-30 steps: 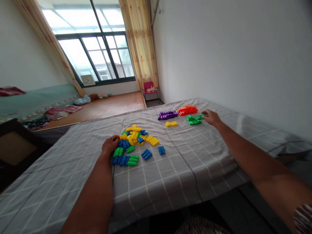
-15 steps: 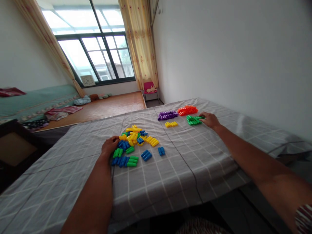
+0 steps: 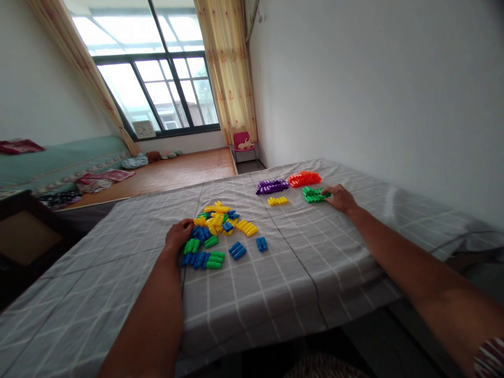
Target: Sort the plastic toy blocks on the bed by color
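Note:
My left hand (image 3: 179, 234) rests at the left edge of a mixed pile of yellow, blue and green tube-shaped plastic pieces. Its fingers are closed around the end of a yellow piece (image 3: 199, 222); the grip itself is partly hidden. On the far right side, my right hand (image 3: 342, 199) pinches a green piece at the edge of a green group (image 3: 313, 195). Behind that group lies a stack of orange pieces (image 3: 304, 179), with purple pieces (image 3: 272, 186) to its left. A short row of yellow pieces (image 3: 277, 201) sits in front of the purple ones.
Small blue groups (image 3: 237, 250) and a blue pair (image 3: 261, 244) lie right of the pile. Blue and green rows (image 3: 214, 260) are at its front. A grey checked cloth (image 3: 268, 294) covers the table. A white wall (image 3: 374, 94) stands along the right.
My right fingers have lowered slightly onto the green group with the green piece. My left hand stays at the pile's edge. The view has shifted a little.

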`<state>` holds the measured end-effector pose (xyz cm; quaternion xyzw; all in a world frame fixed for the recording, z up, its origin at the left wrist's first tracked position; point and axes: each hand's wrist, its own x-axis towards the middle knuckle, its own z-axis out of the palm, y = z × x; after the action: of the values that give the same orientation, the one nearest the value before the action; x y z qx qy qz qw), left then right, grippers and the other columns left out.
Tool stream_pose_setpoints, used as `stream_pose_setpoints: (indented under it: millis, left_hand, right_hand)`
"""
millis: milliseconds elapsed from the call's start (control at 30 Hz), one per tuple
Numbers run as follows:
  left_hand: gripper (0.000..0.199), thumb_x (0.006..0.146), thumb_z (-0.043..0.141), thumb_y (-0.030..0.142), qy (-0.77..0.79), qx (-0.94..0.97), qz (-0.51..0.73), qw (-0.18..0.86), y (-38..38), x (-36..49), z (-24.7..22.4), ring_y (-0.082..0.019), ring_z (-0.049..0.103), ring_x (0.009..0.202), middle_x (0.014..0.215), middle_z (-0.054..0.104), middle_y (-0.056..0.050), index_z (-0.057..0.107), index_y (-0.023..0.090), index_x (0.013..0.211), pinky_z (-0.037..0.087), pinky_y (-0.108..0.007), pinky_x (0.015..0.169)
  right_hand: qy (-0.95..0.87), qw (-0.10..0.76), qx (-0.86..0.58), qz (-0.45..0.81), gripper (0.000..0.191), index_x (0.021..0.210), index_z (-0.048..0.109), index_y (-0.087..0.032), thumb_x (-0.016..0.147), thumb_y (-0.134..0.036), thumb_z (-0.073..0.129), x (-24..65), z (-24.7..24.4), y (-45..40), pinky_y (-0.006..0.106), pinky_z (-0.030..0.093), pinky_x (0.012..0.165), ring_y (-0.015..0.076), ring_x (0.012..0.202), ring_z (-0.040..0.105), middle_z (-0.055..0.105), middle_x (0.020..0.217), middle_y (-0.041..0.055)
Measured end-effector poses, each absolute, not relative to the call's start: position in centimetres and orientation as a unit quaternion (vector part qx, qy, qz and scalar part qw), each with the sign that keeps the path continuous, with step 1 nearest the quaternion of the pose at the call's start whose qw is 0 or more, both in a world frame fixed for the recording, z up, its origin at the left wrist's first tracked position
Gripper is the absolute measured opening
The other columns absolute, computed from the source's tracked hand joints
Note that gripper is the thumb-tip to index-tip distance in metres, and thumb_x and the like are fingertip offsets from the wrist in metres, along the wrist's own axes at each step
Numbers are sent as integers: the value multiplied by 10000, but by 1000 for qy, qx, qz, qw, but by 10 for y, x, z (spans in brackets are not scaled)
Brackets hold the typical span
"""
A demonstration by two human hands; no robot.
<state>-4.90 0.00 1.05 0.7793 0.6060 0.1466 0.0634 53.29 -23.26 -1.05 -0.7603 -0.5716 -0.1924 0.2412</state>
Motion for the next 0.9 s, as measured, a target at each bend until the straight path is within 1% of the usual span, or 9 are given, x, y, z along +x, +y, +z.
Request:
stream_pose_setpoints:
  millis: [67, 167, 300, 400, 500, 633, 767, 833, 900]
  left_hand:
    - [387, 878, 439, 364, 609, 777, 143, 66, 0, -49, 11, -225, 649, 1029, 1130, 714, -40, 676, 240, 1158, 477, -262, 766]
    - [387, 877, 444, 366, 611, 776, 141, 68, 0, -49, 11, -222, 648, 1032, 1133, 713, -38, 673, 242, 1164, 477, -260, 770]
    - [387, 878, 443, 370, 609, 777, 142, 68, 2, -49, 11, -219, 649, 1030, 1138, 711, -32, 671, 249, 1167, 476, -259, 774]
    - [391, 876, 447, 374, 611, 776, 138, 67, 2, -50, 10, -223, 646, 1036, 1142, 709, -36, 669, 249, 1173, 476, -262, 772]
    - [386, 874, 450, 371, 610, 777, 143, 66, 2, -49, 10, -222, 648, 1029, 1136, 711, -36, 674, 249, 1163, 476, -260, 765]
    - [371, 872, 458, 364, 606, 779, 149, 62, 0, -49, 11, -213, 651, 1018, 1118, 718, -32, 683, 250, 1144, 474, -252, 758]
    - [374, 875, 456, 369, 609, 778, 142, 60, -1, -48, 12, -215, 650, 1020, 1112, 720, -34, 679, 253, 1152, 471, -254, 752]
    - [373, 872, 458, 369, 605, 781, 145, 62, 0, -49, 12, -213, 654, 1007, 1098, 725, -32, 683, 253, 1146, 473, -251, 745]
    - [374, 866, 459, 366, 601, 782, 150, 65, 1, -49, 11, -212, 659, 992, 1084, 730, -30, 689, 253, 1138, 477, -250, 739]
  right_hand:
    - [-564, 264, -757, -199, 216, 921, 718, -226, 713, -206, 665, 534, -12, -231, 339, 469, 794, 235, 851, 587, 681, 805, 46]
    - [-570, 294, -740, -203, 213, 919, 706, -204, 722, -184, 628, 534, -12, -228, 358, 465, 815, 227, 825, 608, 713, 881, 49]
    - [-591, 290, -725, -202, 210, 896, 697, -186, 709, -149, 608, 531, -15, -224, 388, 453, 864, 241, 884, 629, 723, 975, 73]
    - [-587, 284, -730, -205, 201, 909, 700, -185, 726, -187, 617, 530, -18, -222, 405, 448, 885, 251, 917, 629, 725, 979, 81]
    - [-589, 290, -729, -196, 215, 941, 708, -190, 768, -277, 615, 530, -19, -224, 391, 447, 906, 241, 936, 635, 726, 990, 71]
    - [-541, 323, -759, -165, 254, 976, 705, -199, 809, -333, 569, 532, -17, -231, 346, 481, 838, 211, 855, 659, 729, 959, 54]
    - [-505, 332, -791, -99, 314, 985, 688, -207, 753, -411, 633, 534, -20, -235, 309, 505, 717, 194, 787, 669, 728, 974, 37]
    - [-501, 328, -797, -86, 329, 972, 683, -207, 719, -418, 664, 533, -22, -234, 300, 505, 694, 191, 771, 670, 728, 955, 33]
    - [-503, 335, -791, -94, 304, 961, 677, -205, 721, -391, 662, 529, -21, -231, 294, 501, 701, 188, 779, 670, 726, 937, 33]
